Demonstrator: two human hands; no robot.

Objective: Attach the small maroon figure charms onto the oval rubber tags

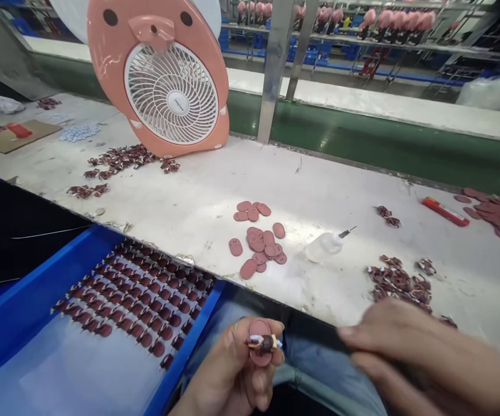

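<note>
Head view, looking down over a white workbench (pixel 215 190) edge. Left hand (pixel 232 372) low in the centre, fingers curled, thumb and forefinger pinching a pink oval disc (pixel 259 329) with a small dark wired part (pixel 263 343) laid across its face; disc upright, held just above the lap, in front of the bench edge. Right hand (pixel 410 346) at lower right, blurred, fingers stretched out flat and pressed together, pointing left toward the held disc, apart from it, holding nothing visible.

To the left, a blue tray (pixel 24 289) resting at an angle, filled in its upper part with neat rows of finished dark red pieces (pixel 141 294); lower part of the tray bare and pale.

On the bench straight ahead of the hands, a loose cluster of pink oval discs (pixel 260 242), some overlapping. Just right of them, a small clear squeeze bottle (pixel 325 245) lying on its side, needle tip pointing right and up. Further right, a pile of dark wired parts (pixel 399 283) near the bench edge, just beyond the right hand. A red pen-like tool (pixel 444 211) and another heap of pink discs (pixel 499 214) at far right.

At the back, a pink desk fan (pixel 163 75) with a white grille, leaning, with more dark parts (pixel 119 159) scattered at its foot. Behind, a green conveyor belt (pixel 384 138).
</note>
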